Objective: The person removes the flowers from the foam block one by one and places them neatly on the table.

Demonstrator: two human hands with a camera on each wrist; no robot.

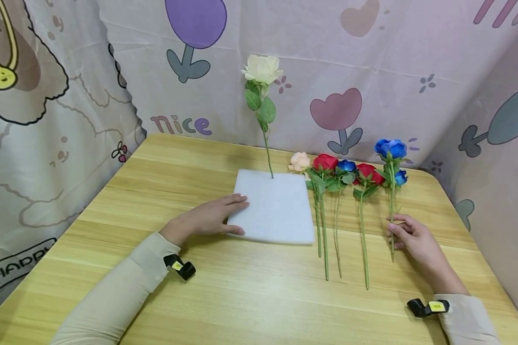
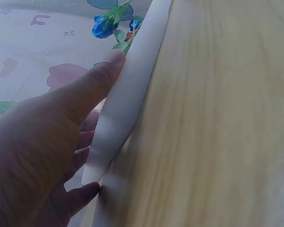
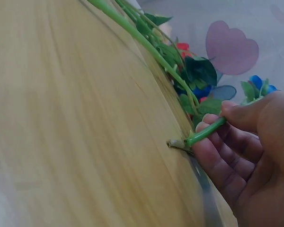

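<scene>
In the head view, my right hand (image 1: pixel 418 242) pinches the green stem of a blue artificial rose (image 1: pixel 390 148) between thumb and fingers, its bloom raised at the top. The right wrist view shows the cut end of that stem (image 3: pixel 206 132) sticking out past the fingertips. My left hand (image 1: pixel 209 215) rests on the left edge of a white foam block (image 1: pixel 276 211), fingers fairly straight over its top. The left wrist view shows the thumb (image 2: pixel 104 71) along the foam's edge. A white rose (image 1: pixel 262 69) stands upright in the foam near its back edge.
Right of the foam, a pale peach rose (image 1: pixel 300 162), red roses (image 1: pixel 325 163) and blue roses (image 1: pixel 346 166) lie on the wooden table (image 1: pixel 241 297), stems toward me. Another blue bloom (image 1: pixel 400 178) lies behind the held stem. A printed curtain (image 1: pixel 293 110) hangs behind the table.
</scene>
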